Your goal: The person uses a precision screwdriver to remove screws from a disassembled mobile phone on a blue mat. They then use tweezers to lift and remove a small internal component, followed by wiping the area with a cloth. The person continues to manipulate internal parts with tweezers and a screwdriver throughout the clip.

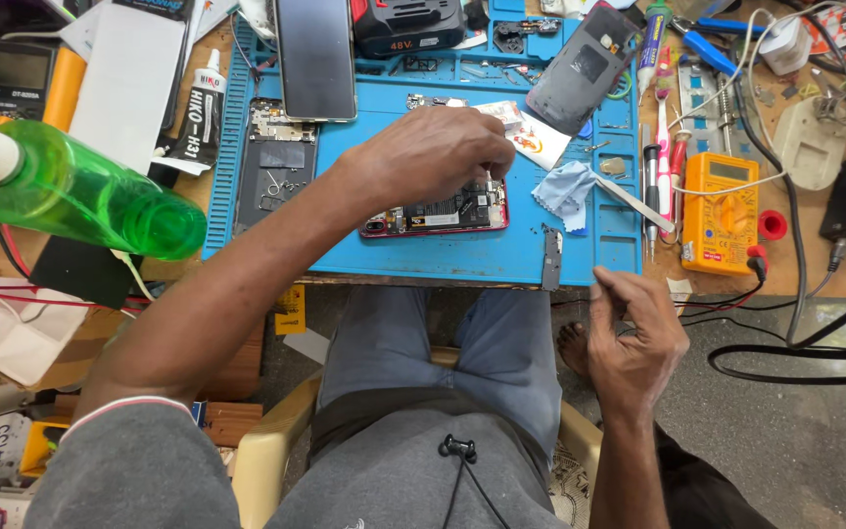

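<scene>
Messy bench point(247, 257), blue mat point(462, 257) on top. Opened red phone point(435, 214) lay on mat. Left hand point(428, 157) over phone, fingers pinched on small thin tool, poking inside. Right hand point(634, 338) off bench, fingers half curled, holding nothing. Seemed mid-repair; next needed steady, gentle poke.

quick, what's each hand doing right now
Left hand: on the opened phone, fingers pinched; what they hold cannot be told.
Right hand: off the mat, loosely curled, holding nothing.
</scene>
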